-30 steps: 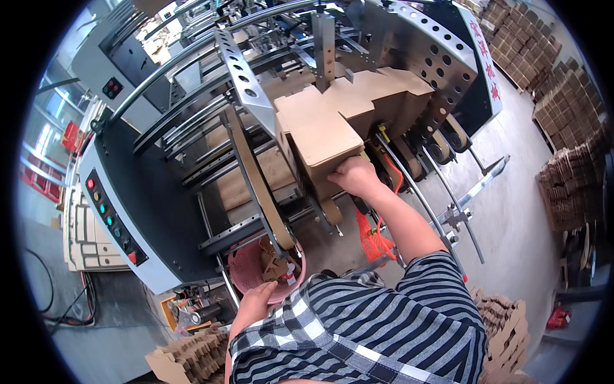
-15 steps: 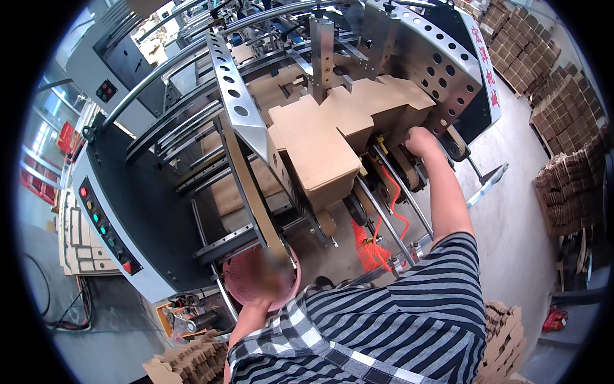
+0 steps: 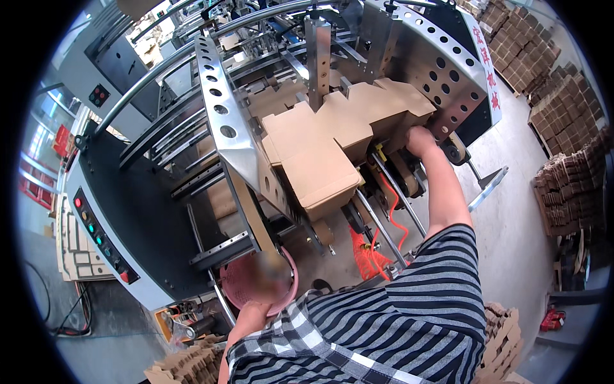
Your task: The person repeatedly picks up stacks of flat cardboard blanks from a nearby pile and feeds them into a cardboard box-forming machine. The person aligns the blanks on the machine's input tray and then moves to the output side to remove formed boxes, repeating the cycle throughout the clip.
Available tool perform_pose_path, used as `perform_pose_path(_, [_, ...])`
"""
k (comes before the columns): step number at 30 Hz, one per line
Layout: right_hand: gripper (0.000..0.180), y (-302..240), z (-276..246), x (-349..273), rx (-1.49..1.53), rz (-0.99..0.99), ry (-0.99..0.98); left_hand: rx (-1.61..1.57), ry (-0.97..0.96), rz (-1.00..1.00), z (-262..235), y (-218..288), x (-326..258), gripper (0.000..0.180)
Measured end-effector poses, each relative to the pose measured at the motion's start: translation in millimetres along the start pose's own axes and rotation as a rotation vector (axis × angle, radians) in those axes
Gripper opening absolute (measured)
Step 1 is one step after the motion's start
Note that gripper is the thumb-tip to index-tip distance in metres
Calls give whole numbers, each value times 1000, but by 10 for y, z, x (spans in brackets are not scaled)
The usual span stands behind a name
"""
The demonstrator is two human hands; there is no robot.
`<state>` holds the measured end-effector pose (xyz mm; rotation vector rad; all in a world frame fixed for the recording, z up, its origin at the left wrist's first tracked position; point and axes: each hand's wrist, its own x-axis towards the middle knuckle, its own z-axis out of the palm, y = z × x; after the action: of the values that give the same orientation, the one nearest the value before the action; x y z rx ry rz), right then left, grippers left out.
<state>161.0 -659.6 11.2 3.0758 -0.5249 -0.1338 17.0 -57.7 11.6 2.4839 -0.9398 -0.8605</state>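
A stack of brown die-cut cardboard blanks (image 3: 313, 153) lies in the feed end of a machine, between perforated metal side plates. My right hand (image 3: 420, 141) is curled at the right near edge of the stack; its fingertips are hidden, so what it grips cannot be made out. Low on the left, my left hand (image 3: 257, 306) reaches over the near rim of a pink basket (image 3: 233, 285). Blur covers its fingers and whatever lies in the basket there.
A perforated metal guide (image 3: 227, 131) stands left of the stack. Metal rods and an orange coiled air hose (image 3: 366, 256) sit below it. A button panel (image 3: 96, 230) is at far left. Bundled cardboard (image 3: 569, 179) stands on the right; more blanks (image 3: 188, 361) lie near my body.
My left hand has moved slightly forward, farther over the pink basket. My right hand stays at the stack's edge. The view has shifted a little.
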Motion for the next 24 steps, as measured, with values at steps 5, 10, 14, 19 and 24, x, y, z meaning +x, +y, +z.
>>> perform_pose_path(5, [23,48,234,-41,36,-71,-53,-25,16,6,-71,39,31,51])
perform_pose_path(10, [22,13,331,87,-37,57,-23,2,-5,3,-79,40,38,51])
perform_pose_path(14, [21,-8,346,42,-89,12,-56,-34,12,36,-75,66,97,50])
perform_pose_path(19, [20,-4,373,36,86,129,91,-72,123,98,-6,23,116,50])
perform_pose_path(24, [22,-52,393,-39,97,131,57,35,-25,68,78,-75,164,53])
